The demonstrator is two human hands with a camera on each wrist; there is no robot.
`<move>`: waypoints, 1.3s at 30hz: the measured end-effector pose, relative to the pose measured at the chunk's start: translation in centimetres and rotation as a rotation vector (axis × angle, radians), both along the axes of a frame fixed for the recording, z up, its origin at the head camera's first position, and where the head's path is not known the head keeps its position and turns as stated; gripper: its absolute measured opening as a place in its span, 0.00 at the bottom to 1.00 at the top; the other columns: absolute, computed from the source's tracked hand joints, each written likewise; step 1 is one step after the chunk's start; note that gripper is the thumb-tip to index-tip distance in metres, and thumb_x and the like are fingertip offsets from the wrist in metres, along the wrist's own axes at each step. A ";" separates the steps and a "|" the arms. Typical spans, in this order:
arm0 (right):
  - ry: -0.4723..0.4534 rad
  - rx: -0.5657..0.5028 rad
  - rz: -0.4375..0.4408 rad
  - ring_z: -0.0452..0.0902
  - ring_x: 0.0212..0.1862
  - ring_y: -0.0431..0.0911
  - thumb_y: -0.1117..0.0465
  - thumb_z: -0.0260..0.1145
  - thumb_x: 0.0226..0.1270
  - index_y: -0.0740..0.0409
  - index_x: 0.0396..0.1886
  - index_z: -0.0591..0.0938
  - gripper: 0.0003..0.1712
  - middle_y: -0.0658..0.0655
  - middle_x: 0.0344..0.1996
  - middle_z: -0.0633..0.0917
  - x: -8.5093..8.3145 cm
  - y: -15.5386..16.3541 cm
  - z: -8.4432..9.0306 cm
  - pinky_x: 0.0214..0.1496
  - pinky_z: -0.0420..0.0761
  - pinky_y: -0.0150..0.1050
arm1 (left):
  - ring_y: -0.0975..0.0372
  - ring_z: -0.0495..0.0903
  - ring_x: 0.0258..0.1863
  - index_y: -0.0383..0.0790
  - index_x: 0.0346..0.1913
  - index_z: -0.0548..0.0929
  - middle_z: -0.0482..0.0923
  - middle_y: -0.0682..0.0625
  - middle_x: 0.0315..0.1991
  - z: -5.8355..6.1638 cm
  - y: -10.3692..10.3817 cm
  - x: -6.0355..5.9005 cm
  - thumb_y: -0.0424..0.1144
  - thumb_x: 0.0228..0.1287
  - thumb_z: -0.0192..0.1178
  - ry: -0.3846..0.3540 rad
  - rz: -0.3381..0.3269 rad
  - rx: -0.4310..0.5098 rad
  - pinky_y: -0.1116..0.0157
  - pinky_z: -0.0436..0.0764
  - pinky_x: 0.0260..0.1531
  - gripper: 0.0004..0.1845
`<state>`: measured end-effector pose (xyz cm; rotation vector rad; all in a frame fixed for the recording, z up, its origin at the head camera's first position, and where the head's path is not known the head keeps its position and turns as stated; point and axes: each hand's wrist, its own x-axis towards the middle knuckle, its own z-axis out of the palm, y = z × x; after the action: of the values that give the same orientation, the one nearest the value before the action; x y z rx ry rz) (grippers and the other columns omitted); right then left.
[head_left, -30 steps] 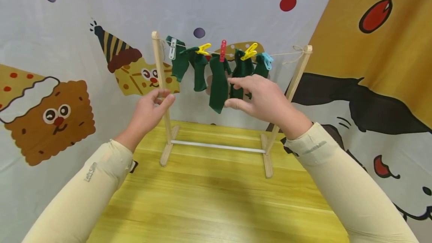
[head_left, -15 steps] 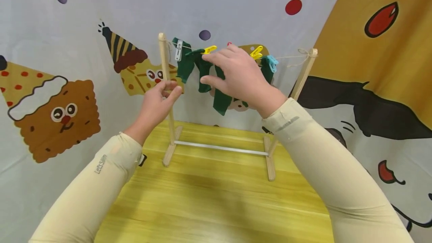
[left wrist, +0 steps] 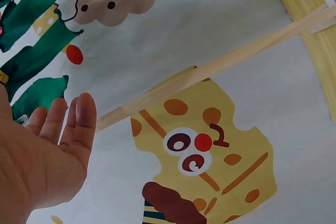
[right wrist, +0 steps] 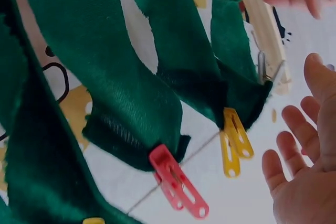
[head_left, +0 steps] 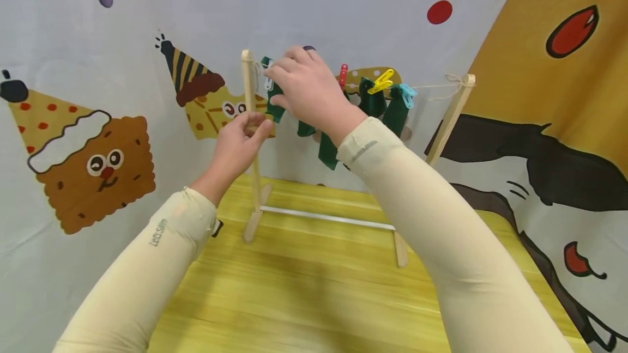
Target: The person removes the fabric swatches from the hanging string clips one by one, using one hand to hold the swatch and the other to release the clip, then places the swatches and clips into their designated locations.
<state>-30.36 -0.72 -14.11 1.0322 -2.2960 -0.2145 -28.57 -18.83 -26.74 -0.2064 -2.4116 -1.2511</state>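
Observation:
Several green cloth strips hang from a string [head_left: 434, 86] on a wooden rack, held by clothespins. My right hand [head_left: 311, 91] is raised before the line's left part, beside the white clothespin [head_left: 269, 81]. Its fingers are spread and apart from the yellow clothespin [right wrist: 236, 142] and red clothespin [right wrist: 176, 182] in the right wrist view. By the rack's left post [head_left: 248, 83] hovers my left hand [head_left: 240, 143], loosely bent, with nothing in it. A leftmost green cloth strip [left wrist: 44, 95] shows behind its fingers in the left wrist view. My right hand hides part of the line.
Another yellow clothespin [head_left: 381, 81] and a blue clothespin [head_left: 406, 96] grip the line's right part. A white crossbar [head_left: 326, 217] joins the rack's feet on the yellow wooden table [head_left: 294, 287]. Behind stands a printed cartoon curtain [head_left: 382, 15]; the right post [head_left: 448, 119] is partly covered by my arm.
My right hand has moved left along the line, from the middle cloth strips to near the white clothespin. The left hand stays by the left post. The view has shifted slightly.

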 end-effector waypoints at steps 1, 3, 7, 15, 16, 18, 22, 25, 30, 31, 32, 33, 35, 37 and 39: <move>0.008 0.013 -0.014 0.61 0.72 0.49 0.40 0.60 0.71 0.47 0.71 0.71 0.33 0.49 0.68 0.76 -0.2 -0.2 0.0 0.76 0.60 0.45 | 0.56 0.80 0.47 0.49 0.65 0.75 0.78 0.52 0.60 0.1 0.0 0.0 0.73 0.63 0.49 0.008 -0.001 0.003 0.54 0.83 0.44 0.38; 0.027 0.038 -0.033 0.59 0.74 0.49 0.40 0.59 0.71 0.47 0.72 0.70 0.34 0.49 0.69 0.75 -0.7 -0.6 0.0 0.78 0.58 0.46 | 0.56 0.80 0.45 0.49 0.64 0.75 0.78 0.52 0.59 0.2 0.1 -0.1 0.72 0.64 0.50 0.022 0.004 0.004 0.54 0.83 0.42 0.37; 0.059 0.061 -0.041 0.58 0.75 0.50 0.39 0.59 0.71 0.47 0.73 0.69 0.35 0.50 0.68 0.75 -1.4 -1.3 -0.2 0.79 0.56 0.47 | 0.57 0.81 0.44 0.49 0.63 0.76 0.79 0.52 0.58 0.3 0.0 -0.2 0.72 0.63 0.50 0.022 0.016 0.004 0.55 0.83 0.42 0.37; 0.065 0.084 -0.104 0.56 0.76 0.50 0.37 0.58 0.70 0.48 0.75 0.65 0.39 0.51 0.69 0.74 -1.8 -1.8 -0.6 0.79 0.55 0.48 | 0.58 0.81 0.44 0.51 0.62 0.77 0.80 0.53 0.58 0.4 -0.2 -0.3 0.71 0.64 0.50 0.030 0.018 0.004 0.54 0.84 0.41 0.34; 0.062 0.084 -0.113 0.56 0.76 0.51 0.36 0.58 0.70 0.48 0.75 0.65 0.39 0.51 0.69 0.73 -1.9 -1.8 -0.6 0.79 0.55 0.48 | 0.58 0.80 0.44 0.51 0.62 0.77 0.80 0.53 0.58 0.4 -0.2 -0.3 0.71 0.64 0.50 0.031 0.018 0.004 0.55 0.84 0.41 0.34; 0.056 0.083 -0.129 0.56 0.76 0.51 0.36 0.58 0.70 0.49 0.76 0.64 0.40 0.51 0.70 0.73 -1.9 -2.0 -0.6 0.79 0.55 0.49 | 0.57 0.80 0.44 0.51 0.61 0.77 0.80 0.52 0.57 0.4 -0.2 -0.2 0.71 0.64 0.51 0.033 0.021 0.009 0.55 0.83 0.40 0.33; 0.052 0.070 -0.138 0.58 0.75 0.51 0.36 0.59 0.69 0.49 0.75 0.65 0.40 0.52 0.68 0.75 -2.0 -2.3 -0.6 0.79 0.56 0.49 | 0.58 0.81 0.43 0.51 0.60 0.78 0.81 0.51 0.54 0.5 -0.2 -0.2 0.72 0.63 0.50 0.043 0.035 0.008 0.55 0.83 0.40 0.34; 0.046 0.066 -0.146 0.59 0.74 0.50 0.36 0.59 0.69 0.49 0.73 0.66 0.39 0.52 0.67 0.76 -2.0 -2.6 -0.6 0.78 0.56 0.49 | 0.58 0.81 0.43 0.52 0.59 0.78 0.82 0.52 0.54 0.5 -0.3 -0.3 0.74 0.62 0.49 0.053 0.043 -0.002 0.56 0.83 0.39 0.35; 0.043 0.071 -0.164 0.61 0.72 0.50 0.36 0.59 0.69 0.50 0.73 0.66 0.39 0.51 0.65 0.78 -1.9 -2.8 -0.7 0.78 0.57 0.49 | 0.57 0.82 0.43 0.51 0.58 0.78 0.82 0.52 0.54 0.3 -0.4 -0.4 0.71 0.64 0.51 0.069 0.036 -0.007 0.55 0.83 0.40 0.32; 0.044 0.071 -0.166 0.61 0.71 0.50 0.36 0.59 0.69 0.50 0.72 0.66 0.39 0.51 0.65 0.78 -1.9 -2.8 -0.7 0.77 0.58 0.49 | 0.57 0.82 0.43 0.51 0.58 0.78 0.82 0.51 0.55 0.2 -0.4 -0.5 0.70 0.65 0.51 0.072 0.033 -0.007 0.55 0.83 0.40 0.31; 0.046 0.074 -0.170 0.62 0.71 0.50 0.36 0.59 0.69 0.50 0.72 0.66 0.39 0.52 0.65 0.78 -1.9 -2.9 -0.8 0.77 0.58 0.49 | 0.57 0.82 0.43 0.51 0.58 0.78 0.82 0.52 0.55 0.2 -0.4 -0.5 0.70 0.65 0.51 0.074 0.033 -0.009 0.55 0.83 0.40 0.31; 0.048 0.076 -0.173 0.62 0.71 0.50 0.36 0.59 0.69 0.50 0.72 0.66 0.39 0.52 0.64 0.78 -2.0 -2.9 -0.8 0.77 0.58 0.50 | 0.57 0.82 0.43 0.51 0.59 0.78 0.82 0.52 0.55 0.2 -0.4 -0.5 0.70 0.65 0.51 0.075 0.031 -0.010 0.55 0.83 0.40 0.31; 0.052 0.082 -0.182 0.62 0.70 0.51 0.36 0.59 0.70 0.50 0.72 0.66 0.39 0.52 0.64 0.78 -2.0 -3.0 -0.8 0.76 0.58 0.50 | 0.57 0.82 0.43 0.51 0.59 0.78 0.82 0.51 0.55 0.1 -0.4 -0.5 0.70 0.65 0.51 0.080 0.028 -0.013 0.55 0.83 0.40 0.31; 0.057 0.085 -0.189 0.62 0.69 0.51 0.36 0.58 0.70 0.50 0.72 0.66 0.39 0.51 0.64 0.78 -2.1 -3.1 -0.9 0.76 0.59 0.50 | 0.57 0.82 0.43 0.51 0.59 0.78 0.82 0.51 0.55 0.1 -0.4 -0.5 0.70 0.65 0.50 0.085 0.026 -0.017 0.55 0.83 0.40 0.32; 0.070 0.088 -0.194 0.63 0.69 0.51 0.36 0.59 0.70 0.50 0.72 0.66 0.38 0.51 0.63 0.79 -2.2 -3.2 -1.0 0.75 0.59 0.50 | 0.56 0.82 0.43 0.51 0.59 0.78 0.82 0.51 0.55 0.0 -0.4 -0.5 0.71 0.64 0.50 0.089 0.027 -0.020 0.54 0.83 0.40 0.33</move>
<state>-32.53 -3.90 -15.10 0.8296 -2.3404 -0.4269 -29.10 -19.18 -26.72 -0.2299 -2.3442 -1.1813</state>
